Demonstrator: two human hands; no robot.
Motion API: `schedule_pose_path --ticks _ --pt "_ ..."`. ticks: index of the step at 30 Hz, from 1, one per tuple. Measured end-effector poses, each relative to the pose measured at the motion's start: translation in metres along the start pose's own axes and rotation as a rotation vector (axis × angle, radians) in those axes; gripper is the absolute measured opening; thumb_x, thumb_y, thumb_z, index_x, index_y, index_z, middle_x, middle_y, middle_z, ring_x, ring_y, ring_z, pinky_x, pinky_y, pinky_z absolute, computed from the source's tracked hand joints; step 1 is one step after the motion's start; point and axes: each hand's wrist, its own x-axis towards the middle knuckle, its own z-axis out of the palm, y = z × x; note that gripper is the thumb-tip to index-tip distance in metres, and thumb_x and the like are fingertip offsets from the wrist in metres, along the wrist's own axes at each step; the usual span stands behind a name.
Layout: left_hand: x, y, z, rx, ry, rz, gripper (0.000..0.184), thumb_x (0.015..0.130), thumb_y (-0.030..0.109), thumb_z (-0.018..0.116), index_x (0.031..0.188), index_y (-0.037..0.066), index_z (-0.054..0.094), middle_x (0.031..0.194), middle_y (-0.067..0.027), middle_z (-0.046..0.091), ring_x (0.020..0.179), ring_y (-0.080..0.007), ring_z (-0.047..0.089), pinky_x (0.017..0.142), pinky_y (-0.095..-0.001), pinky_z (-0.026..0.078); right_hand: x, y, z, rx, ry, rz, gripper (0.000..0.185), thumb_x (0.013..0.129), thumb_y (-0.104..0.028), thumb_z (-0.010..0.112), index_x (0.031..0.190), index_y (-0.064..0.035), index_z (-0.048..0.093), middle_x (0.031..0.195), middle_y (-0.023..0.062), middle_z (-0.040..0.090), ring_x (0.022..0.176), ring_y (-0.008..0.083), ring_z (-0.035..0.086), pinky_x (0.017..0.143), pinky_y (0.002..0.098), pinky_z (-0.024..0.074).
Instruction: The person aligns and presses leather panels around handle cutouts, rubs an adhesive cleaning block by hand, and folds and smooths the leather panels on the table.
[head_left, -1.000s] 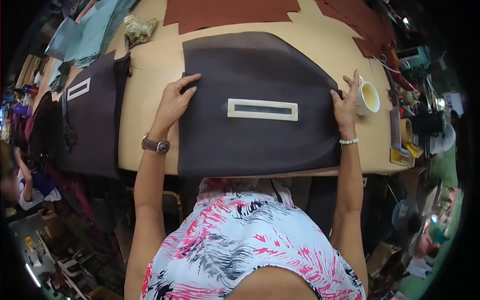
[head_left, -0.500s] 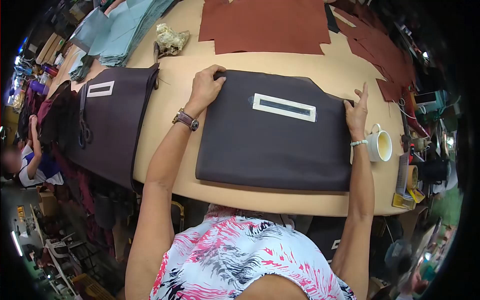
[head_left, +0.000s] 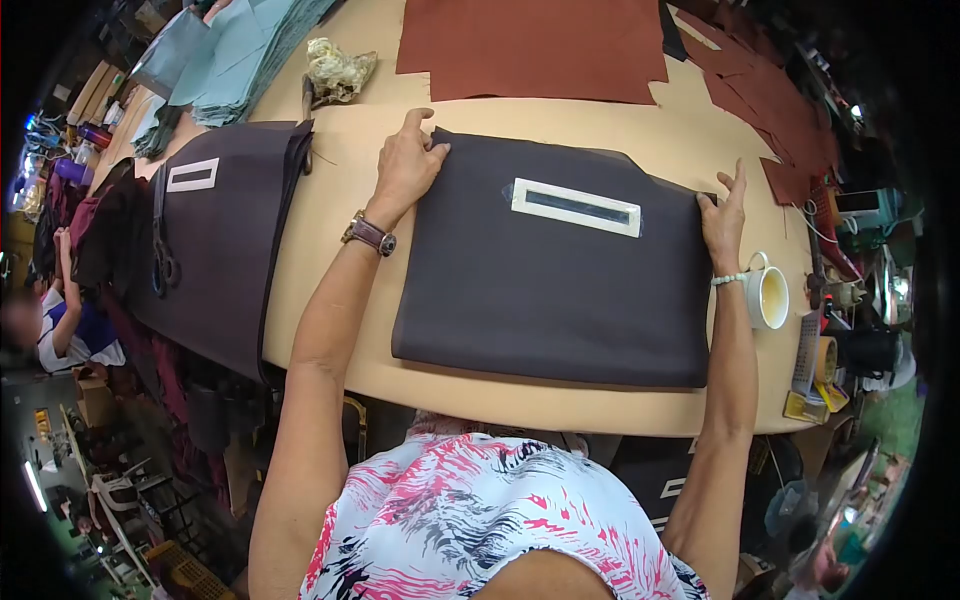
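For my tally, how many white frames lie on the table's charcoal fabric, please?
2: the centre frame and the left frame, near the scissors; others may be hidden.

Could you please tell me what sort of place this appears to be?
Probably a sewing or fabric-cutting workshop: dark fabric spread on a table, stacked pale-blue cloth, and scissors.

We find the table point(head_left: 345, 150) evenly bright, a light tube point(head_left: 35, 486) glaring lower left, the edges dark and bowed.
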Motion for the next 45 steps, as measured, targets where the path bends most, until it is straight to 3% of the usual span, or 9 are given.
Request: schedule_pose_path --ticks 12,15,18,23,26,30,36,40,45 --pt "0.001 -0.002 0.001 -0.011 0.036 -0.007 0.046 0.075 0.012 0.065 0.116 0.003 0.047 0.064 -0.0115 0.059 0.067 -0.0319 0.060 0.066 -0.0418 0.046 0.012 -0.004 0.008 -0.031 0.000 -0.075 0.081 0.076 0.004 0.061 0.143 -0.0076 0.018 0.123 0.0208 0.049 0.113 0.0312 0.049 0.094 0.0378 0.0406" --pt "-0.001 0.002 0.001 0.080 0.023 -0.018 0.050 0.074 0.013 0.067 0.119 0.003 0.048 0.077 -0.0125 0.061 0.074 -0.0288 0.061 0.068 -0.0390 0.047 0.006 -0.010 0.006 -0.040 0.019 -0.109 0.079 0.077 0.000 0.062 0.143 -0.0057 0.018 0.125 0.0214 0.048 0.116 0.0327 0.046 0.097 0.0384 0.0380" --pt "-0.022 0.016 -0.006 0.231 0.253 0.261 0.052 0.076 0.016 0.067 0.122 0.003 0.047 0.096 -0.0169 0.059 0.088 -0.0321 0.059 0.075 -0.0405 0.046 -0.018 -0.035 -0.004 -0.122 0.130 -0.299 0.075 0.079 -0.007 0.063 0.141 -0.0015 0.021 0.127 0.0228 0.046 0.118 0.0348 0.045 0.099 0.0381 0.0353" --pt "-0.120 0.081 -0.041 0.191 -0.091 0.611 0.059 0.079 0.027 0.065 0.126 -0.002 0.044 0.129 -0.0188 0.046 0.117 -0.0341 0.046 0.094 -0.0408 0.040 -0.138 -0.105 -0.029 -0.104 -0.018 -0.440 0.061 0.085 -0.019 0.060 0.135 0.0015 0.034 0.133 0.0217 0.042 0.122 0.0356 0.041 0.102 0.0447 0.0285" --pt "-0.197 0.097 -0.030 0.207 -0.343 0.713 0.069 0.077 0.036 0.062 0.129 -0.005 0.040 0.134 -0.0206 0.041 0.127 -0.0309 0.037 0.100 -0.0489 0.031 -0.222 -0.123 -0.016 -0.127 -0.310 -0.517 0.066 0.085 -0.042 0.053 0.135 -0.0012 0.037 0.138 0.0182 0.038 0.129 0.0335 0.035 0.104 0.0583 0.0107" --pt "-0.240 0.080 -0.011 0.312 -0.509 0.665 0.076 0.076 0.037 0.056 0.135 -0.005 0.032 0.143 -0.0192 0.029 0.134 -0.0299 0.026 0.107 -0.0492 0.020 -0.287 -0.122 0.004 -0.047 -0.451 -0.441 0.076 0.085 -0.054 0.044 0.137 -0.0003 0.033 0.137 0.0180 0.040 0.128 0.0317 0.037 0.104 0.0614 0.0059" --pt "-0.250 0.067 -0.017 0.321 -0.498 0.613 0.072 0.083 0.040 0.052 0.138 -0.001 0.029 0.144 -0.0177 0.027 0.135 -0.0304 0.024 0.108 -0.0490 0.017 -0.299 -0.100 -0.013 -0.224 -0.376 -0.376 0.076 0.086 -0.052 0.044 0.139 0.0011 0.028 0.138 0.0163 0.039 0.129 0.0268 0.038 0.104 0.0630 0.0031" --pt "-0.261 0.043 -0.050 0.414 -0.478 0.473 0.071 0.085 0.039 0.053 0.140 0.002 0.028 0.146 -0.0161 0.026 0.135 -0.0305 0.024 0.107 -0.0492 0.019 -0.295 -0.056 -0.043 -0.476 -0.211 -0.238 0.071 0.088 -0.044 0.046 0.140 0.0002 0.026 0.142 0.0137 0.036 0.128 0.0264 0.039 0.103 0.0652 0.0044" --pt "-0.279 0.014 -0.079 0.494 -0.361 0.326 0.060 0.088 0.031 0.052 0.137 0.000 0.034 0.143 -0.0181 0.032 0.132 -0.0333 0.030 0.105 -0.0509 0.023 -0.276 -0.005 -0.086 -0.517 0.018 -0.016 0.063 0.090 -0.036 0.048 0.140 -0.0032 0.027 0.127 0.0149 0.052 0.120 0.0276 0.048 0.101 0.0661 0.0093"
